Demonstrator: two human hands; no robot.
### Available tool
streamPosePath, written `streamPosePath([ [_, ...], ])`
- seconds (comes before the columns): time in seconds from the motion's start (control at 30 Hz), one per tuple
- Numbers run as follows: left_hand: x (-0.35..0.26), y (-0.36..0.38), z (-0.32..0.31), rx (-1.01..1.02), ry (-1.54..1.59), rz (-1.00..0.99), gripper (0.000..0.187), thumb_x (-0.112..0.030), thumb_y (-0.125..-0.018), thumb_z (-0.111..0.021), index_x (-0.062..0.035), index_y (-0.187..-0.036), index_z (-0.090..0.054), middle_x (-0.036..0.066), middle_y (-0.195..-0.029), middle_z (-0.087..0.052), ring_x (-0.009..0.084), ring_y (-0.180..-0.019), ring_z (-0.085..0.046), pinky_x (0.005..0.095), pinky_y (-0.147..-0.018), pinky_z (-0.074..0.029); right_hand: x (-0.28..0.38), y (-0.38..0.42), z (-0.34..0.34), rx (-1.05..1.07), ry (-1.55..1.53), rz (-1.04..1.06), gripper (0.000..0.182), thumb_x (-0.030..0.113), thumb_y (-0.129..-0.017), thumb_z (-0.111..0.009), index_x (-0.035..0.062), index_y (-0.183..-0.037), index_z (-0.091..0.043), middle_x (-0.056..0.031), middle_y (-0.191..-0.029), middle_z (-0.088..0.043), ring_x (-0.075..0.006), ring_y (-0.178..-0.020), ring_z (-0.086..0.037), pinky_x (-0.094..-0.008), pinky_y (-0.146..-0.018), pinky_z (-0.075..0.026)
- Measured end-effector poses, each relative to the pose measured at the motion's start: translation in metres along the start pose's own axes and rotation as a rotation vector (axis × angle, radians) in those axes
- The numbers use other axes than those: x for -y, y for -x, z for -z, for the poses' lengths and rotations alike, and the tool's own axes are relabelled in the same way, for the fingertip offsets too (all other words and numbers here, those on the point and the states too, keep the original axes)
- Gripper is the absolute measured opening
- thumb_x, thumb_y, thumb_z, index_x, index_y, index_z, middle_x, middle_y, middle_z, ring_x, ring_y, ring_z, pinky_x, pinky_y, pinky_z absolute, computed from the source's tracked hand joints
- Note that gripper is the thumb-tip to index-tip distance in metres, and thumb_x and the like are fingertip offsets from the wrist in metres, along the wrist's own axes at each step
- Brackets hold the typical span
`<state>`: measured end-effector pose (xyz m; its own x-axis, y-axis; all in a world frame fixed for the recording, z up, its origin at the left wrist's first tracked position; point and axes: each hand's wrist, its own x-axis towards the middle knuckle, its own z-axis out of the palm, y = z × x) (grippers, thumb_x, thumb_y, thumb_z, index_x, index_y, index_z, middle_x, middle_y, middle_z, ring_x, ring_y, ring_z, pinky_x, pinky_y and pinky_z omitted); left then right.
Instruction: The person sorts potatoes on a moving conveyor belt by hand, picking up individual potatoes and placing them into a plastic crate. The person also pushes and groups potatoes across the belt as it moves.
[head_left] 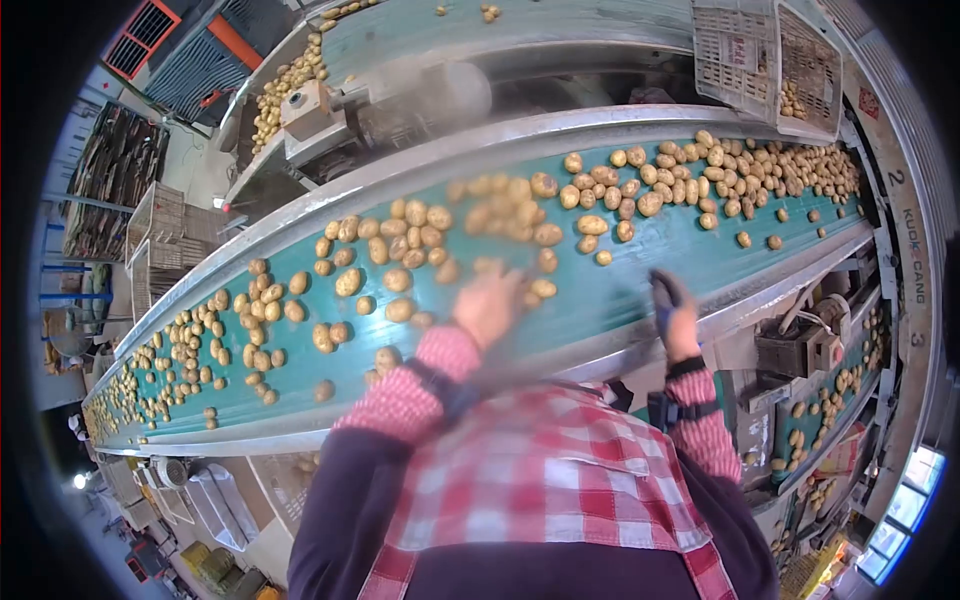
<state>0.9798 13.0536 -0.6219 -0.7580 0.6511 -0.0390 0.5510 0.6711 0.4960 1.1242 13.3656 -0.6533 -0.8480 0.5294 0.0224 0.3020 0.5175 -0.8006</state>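
Note:
A green conveyor belt (pixel 610 285) carries many loose potatoes (pixel 398 280) in front of me. My left hand (pixel 488 305) reaches over the middle of the belt, its fingers blurred by motion beside a potato (pixel 543 288). A haze of dust or smear covers part of the view just beyond it. My right hand (pixel 677 315) is over the belt's near edge with fingers apart, dark covering on some of them, and no potato in it. Both forearms wear pink checked sleeves with dark straps; a red-and-white checked apron (pixel 540 470) covers my front.
A metal rail (pixel 745 305) borders the belt on my side. Beyond the far rail stand a motor unit (pixel 308 112) and another belt (pixel 560 28). A plastic crate (pixel 738 55) rests at the upper right. More potatoes travel on a lower belt (pixel 845 400) at right.

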Motion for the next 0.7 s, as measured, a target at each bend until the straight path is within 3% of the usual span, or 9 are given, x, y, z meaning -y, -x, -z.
streamPosePath([
  [0.07,-0.009,0.019,0.007,-0.054,0.051,0.02,0.028,-0.015,-0.083,-0.068,-0.013,-0.111,-0.067,0.01,-0.113,-0.065,0.0312,-0.101,-0.065,0.0419,-0.083,-0.055,0.01,-0.048,-0.049,0.13,-0.072,0.19,0.028,0.008,-0.099,-0.059,-0.0013,-0.125,-0.066,-0.017,-0.116,-0.072,-0.0222,-0.107,-0.069,-0.0324,-0.094,-0.052],
  [0.23,0.002,0.069,-0.004,-0.15,0.182,-0.089,0.039,-0.015,-0.086,-0.07,-0.0135,-0.124,-0.065,0.017,-0.118,-0.062,0.0397,-0.111,-0.061,0.0434,-0.092,-0.052,0.105,-0.152,-0.113,0.34,0.292,0.559,0.044,0.009,-0.09,-0.06,0.0124,-0.133,-0.062,-0.0151,-0.135,-0.061,-0.0363,-0.122,-0.058,-0.0437,-0.104,-0.048],
  [0.33,-0.005,0.088,-0.014,-0.141,0.292,0.207,0.038,-0.011,-0.085,-0.069,-0.0129,-0.123,-0.067,0.017,-0.119,-0.062,0.038,-0.11,-0.062,0.041,-0.093,-0.052,0.122,-0.18,-0.141,0.627,0.769,0.516,0.053,0.01,-0.09,-0.059,0.0187,-0.143,-0.054,-0.0169,-0.146,-0.051,-0.0377,-0.128,-0.056,-0.0459,-0.108,-0.047],
  [0.4,-0.002,0.095,-0.026,-0.239,0.31,0.269,0.039,-0.006,-0.083,-0.066,-0.0098,-0.122,-0.067,0.016,-0.119,-0.064,0.0353,-0.109,-0.063,0.0393,-0.095,-0.051,0.131,-0.19,-0.15,0.63,0.682,0.336,0.055,0.009,-0.09,-0.059,0.0178,-0.144,-0.054,-0.0209,-0.141,-0.056,-0.0375,-0.126,-0.058,-0.048,-0.104,-0.049],
  [0.5,0.006,0.096,-0.054,-0.43,0.323,0.413,0.04,-0.004,-0.082,-0.066,-0.0043,-0.122,-0.067,0.016,-0.118,-0.067,0.0345,-0.108,-0.065,0.0394,-0.096,-0.05,0.144,-0.165,-0.16,0.549,0.106,0.42,0.059,0.015,-0.09,-0.062,0.0169,-0.147,-0.047,-0.0214,-0.136,-0.059,-0.0377,-0.123,-0.06,-0.0469,-0.101,-0.05],
  [0.6,-0.021,0.061,-0.042,-0.432,0.383,0.422,0.039,-0.006,-0.083,-0.066,-0.0029,-0.122,-0.066,0.018,-0.117,-0.068,0.0348,-0.109,-0.065,0.0401,-0.097,-0.05,0.201,-0.091,-0.123,1.107,-0.353,0.387,0.069,0.025,-0.092,-0.066,0.0189,-0.154,-0.038,-0.0212,-0.14,-0.058,-0.0378,-0.128,-0.057,-0.0453,-0.107,-0.047],
  [0.63,-0.03,0.051,-0.041,-0.324,0.139,0.327,0.035,-0.008,-0.085,-0.066,-0.0023,-0.119,-0.066,0.019,-0.115,-0.067,0.036,-0.108,-0.064,0.0413,-0.097,-0.05,0.217,-0.064,-0.104,1.227,-0.366,0.511,0.072,0.029,-0.093,-0.068,0.0196,-0.156,-0.035,-0.0212,-0.141,-0.057,-0.0379,-0.13,-0.056,-0.0447,-0.108,-0.046],
  [0.67,-0.05,0.035,-0.026,-0.247,-0.102,0.216,0.032,-0.011,-0.086,-0.067,-0.0017,-0.116,-0.066,0.019,-0.113,-0.067,0.0371,-0.107,-0.063,0.0425,-0.096,-0.05,0.226,-0.044,-0.086,1.062,-0.349,0.82,0.075,0.028,-0.093,-0.068,0.0198,-0.158,-0.032,-0.0204,-0.144,-0.055,-0.0387,-0.133,-0.053,-0.0448,-0.112,-0.043],
  [0.7,-0.072,0.016,-0.016,-0.315,-0.27,0.065,0.028,-0.013,-0.086,-0.066,-0.0016,-0.111,-0.066,0.02,-0.11,-0.066,0.0385,-0.103,-0.062,0.0437,-0.095,-0.049,0.216,-0.047,-0.093,0.946,-0.324,0.89,0.069,0.021,-0.093,-0.067,0.017,-0.155,-0.038,-0.0198,-0.143,-0.056,-0.0391,-0.132,-0.053,-0.0437,-0.111,-0.044],
])
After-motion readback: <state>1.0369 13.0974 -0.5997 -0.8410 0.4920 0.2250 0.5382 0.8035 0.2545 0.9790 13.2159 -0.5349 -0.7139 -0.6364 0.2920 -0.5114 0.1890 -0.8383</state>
